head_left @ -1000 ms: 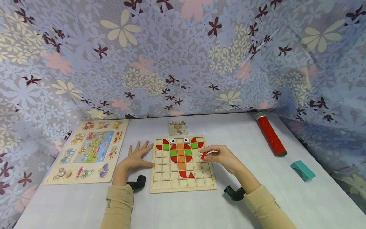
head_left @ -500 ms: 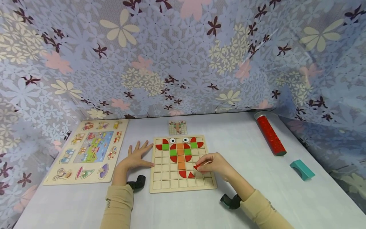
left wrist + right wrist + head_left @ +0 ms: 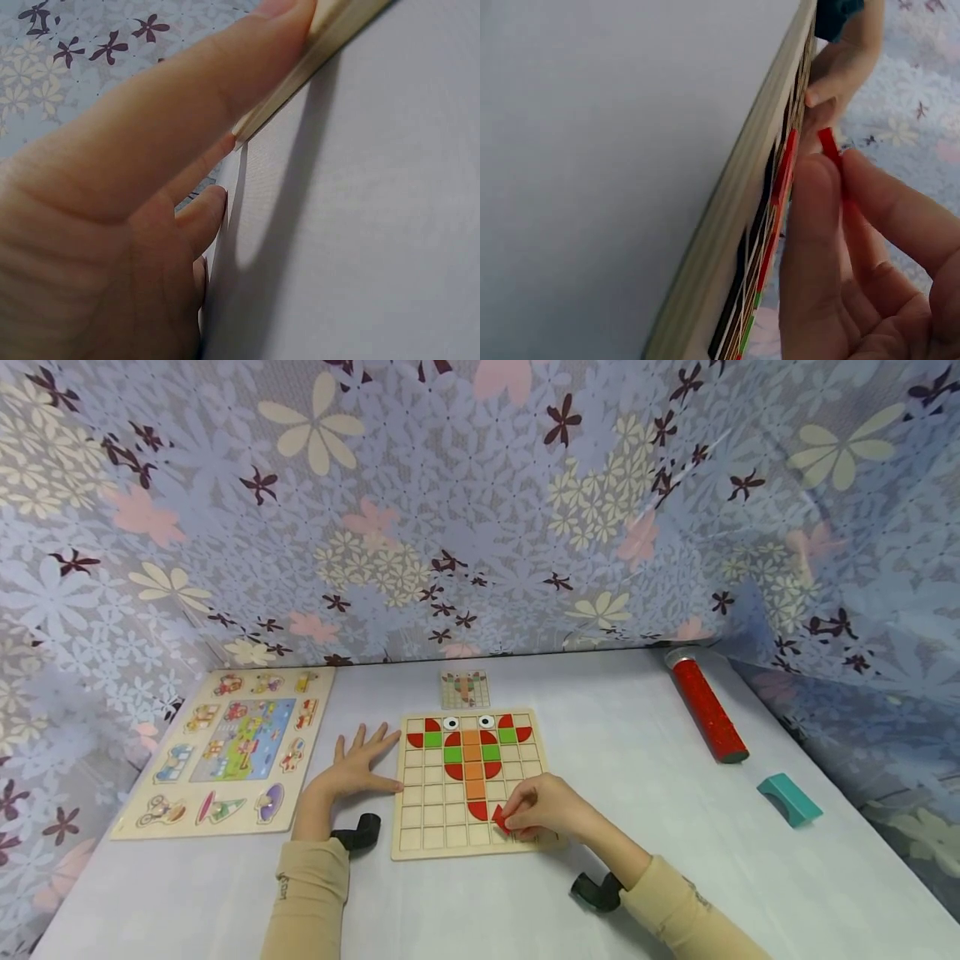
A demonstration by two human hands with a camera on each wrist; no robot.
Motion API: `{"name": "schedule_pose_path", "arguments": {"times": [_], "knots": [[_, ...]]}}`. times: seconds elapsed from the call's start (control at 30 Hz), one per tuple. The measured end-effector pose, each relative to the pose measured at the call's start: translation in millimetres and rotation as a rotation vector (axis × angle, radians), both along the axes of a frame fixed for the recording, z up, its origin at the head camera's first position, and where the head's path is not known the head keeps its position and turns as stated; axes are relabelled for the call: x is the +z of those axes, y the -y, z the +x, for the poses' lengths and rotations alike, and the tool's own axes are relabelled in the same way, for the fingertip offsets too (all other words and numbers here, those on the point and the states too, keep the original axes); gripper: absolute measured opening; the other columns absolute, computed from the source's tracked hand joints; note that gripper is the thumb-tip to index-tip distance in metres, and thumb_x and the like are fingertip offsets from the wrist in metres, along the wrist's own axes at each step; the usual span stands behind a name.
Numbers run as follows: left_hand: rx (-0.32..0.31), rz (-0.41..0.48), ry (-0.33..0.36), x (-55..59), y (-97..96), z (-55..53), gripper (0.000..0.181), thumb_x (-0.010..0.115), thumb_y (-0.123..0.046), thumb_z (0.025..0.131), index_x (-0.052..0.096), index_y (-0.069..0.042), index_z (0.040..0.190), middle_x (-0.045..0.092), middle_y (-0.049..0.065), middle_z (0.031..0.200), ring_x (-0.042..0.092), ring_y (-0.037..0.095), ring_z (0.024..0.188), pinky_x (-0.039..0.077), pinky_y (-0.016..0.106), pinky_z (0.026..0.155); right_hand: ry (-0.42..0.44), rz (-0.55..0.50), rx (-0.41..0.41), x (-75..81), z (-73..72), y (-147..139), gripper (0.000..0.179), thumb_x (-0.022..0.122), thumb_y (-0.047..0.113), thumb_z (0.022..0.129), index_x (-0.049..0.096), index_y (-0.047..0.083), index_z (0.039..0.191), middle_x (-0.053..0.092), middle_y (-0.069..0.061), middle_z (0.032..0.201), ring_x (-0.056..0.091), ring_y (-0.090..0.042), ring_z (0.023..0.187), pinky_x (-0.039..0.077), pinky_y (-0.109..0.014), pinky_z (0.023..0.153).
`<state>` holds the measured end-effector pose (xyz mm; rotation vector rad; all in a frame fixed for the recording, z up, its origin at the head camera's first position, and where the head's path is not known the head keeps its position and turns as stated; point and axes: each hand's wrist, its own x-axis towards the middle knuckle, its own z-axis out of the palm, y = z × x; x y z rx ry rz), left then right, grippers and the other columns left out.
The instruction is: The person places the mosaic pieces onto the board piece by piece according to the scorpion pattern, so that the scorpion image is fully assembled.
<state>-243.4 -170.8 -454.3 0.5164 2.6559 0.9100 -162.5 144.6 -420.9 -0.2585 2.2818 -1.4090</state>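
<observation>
A square wooden grid board lies on the table, with red, green and orange tiles and two eye tiles set in its cells. My left hand rests beside its left edge, fingers spread; in the left wrist view the thumb touches the board's edge. Over the board's lower right part, my right hand pinches a small red tile between thumb and forefinger. The right wrist view shows that tile raised off the board's surface. The hand covers several lower-right cells and the red triangle there.
A small pattern card lies behind the board. To the left is a wooden picture puzzle. A red glittery tube and a teal arch block lie at the right. A floral curtain hangs behind the table.
My right hand has moved from the board's right side down and left with the red tile, to near the red triangle. The left hand stays in place.
</observation>
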Motion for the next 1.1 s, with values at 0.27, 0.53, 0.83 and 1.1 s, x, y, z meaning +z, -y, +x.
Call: {"name": "schedule_pose_path", "arguments": {"times": [0.27,0.53,0.83,1.1], "knots": [[0.000,-0.003,0.001,1.0,0.3,-0.7,0.096,0.076,-0.040,0.070,0.026,-0.009,0.146,0.008,0.018,0.153,-0.013,0.042,0.137,-0.022,0.057,0.103,-0.082,0.183,0.046,-1.3,-1.0,8,0.006,0.073,0.002,0.075,0.069,0.004,0.071,0.062,0.000,0.059,0.053,-0.008,0.048,0.048,-0.023,0.048],[-0.012,-0.004,-0.011,1.1,1.0,-1.5,0.097,0.077,-0.040,0.070,0.026,-0.009,0.146,0.008,0.018,0.153,-0.012,0.043,0.137,-0.021,0.058,0.103,-0.152,0.248,0.049,-1.6,-3.5,12,0.010,0.074,0.003,0.074,0.068,0.008,0.068,0.063,0.003,0.068,0.053,-0.009,0.061,0.046,-0.023,0.053],[-0.019,-0.003,-0.010,2.1,1.1,-1.3,0.097,0.077,-0.040,0.070,0.026,-0.008,0.146,0.007,0.019,0.153,-0.013,0.044,0.137,-0.021,0.059,0.102,-0.235,0.323,0.073,-1.9,-5.6,13,0.014,0.076,0.006,0.073,0.066,0.011,0.065,0.061,0.006,0.066,0.052,-0.011,0.062,0.043,-0.026,0.059],[-0.011,-0.002,-0.003,2.0,0.6,-0.8,0.097,0.077,-0.039,0.069,0.026,-0.009,0.146,0.007,0.018,0.153,-0.012,0.043,0.137,-0.021,0.059,0.102,-0.252,0.345,0.101,0.1,-5.2,15,0.015,0.075,0.007,0.074,0.064,0.012,0.065,0.058,0.006,0.064,0.050,-0.011,0.062,0.041,-0.025,0.056]]}}
